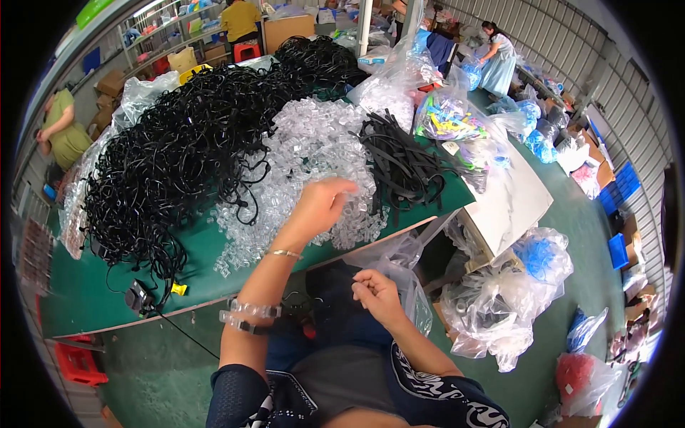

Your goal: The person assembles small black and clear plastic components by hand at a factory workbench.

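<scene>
While L hand (319,205) overhangs clear pcs heap (310,135), long axis far-R

TEXT | none legible | right sleeve (437,385): white script-like print, unreadable

The left hand (325,203) is covering part of the pile of clear plastic pieces (300,135); its fingertips are blending into the pieces, and the view is not showing whether it is gripping one. The right hand (377,294) is curling its fingers inward, concealing its palm. The black cable tangle (193,121) is hiding the tabletop (75,296) beneath and is masking most cable ends. At near left, a thin black cord (187,332) is passing out of sight behind the left forearm (267,285). At far left, the upper edge is cutting off the person in yellow (241,23).
</scene>
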Demonstrator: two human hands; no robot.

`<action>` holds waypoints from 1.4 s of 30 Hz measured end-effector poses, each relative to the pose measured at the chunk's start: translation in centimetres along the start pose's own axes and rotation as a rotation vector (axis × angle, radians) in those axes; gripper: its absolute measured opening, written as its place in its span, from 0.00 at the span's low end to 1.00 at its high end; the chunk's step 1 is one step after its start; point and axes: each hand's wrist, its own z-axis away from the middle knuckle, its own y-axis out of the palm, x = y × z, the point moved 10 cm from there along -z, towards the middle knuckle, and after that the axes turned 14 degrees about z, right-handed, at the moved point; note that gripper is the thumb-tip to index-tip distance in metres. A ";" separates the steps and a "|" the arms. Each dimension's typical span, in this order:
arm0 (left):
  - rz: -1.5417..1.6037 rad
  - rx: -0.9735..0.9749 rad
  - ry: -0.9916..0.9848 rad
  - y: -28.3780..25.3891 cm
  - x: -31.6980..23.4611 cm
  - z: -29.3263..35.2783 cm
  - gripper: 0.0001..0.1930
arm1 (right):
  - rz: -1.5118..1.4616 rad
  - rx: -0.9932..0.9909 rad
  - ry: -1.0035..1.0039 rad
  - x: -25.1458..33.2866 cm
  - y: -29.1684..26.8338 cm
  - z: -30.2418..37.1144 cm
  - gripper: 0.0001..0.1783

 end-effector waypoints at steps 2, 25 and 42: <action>0.276 0.036 -0.164 0.6 -1.8 1.5 0.09 | -0.161 -0.046 -0.044 0.1 -0.7 0.1 0.06; 0.059 -0.033 -0.298 0.8 -7.7 14.5 0.15 | -0.007 -0.072 -0.148 4.4 3.0 1.3 0.09; 0.507 -0.066 -0.638 3.1 -2.9 18.2 0.08 | 0.066 -0.058 -0.240 4.8 3.2 1.4 0.10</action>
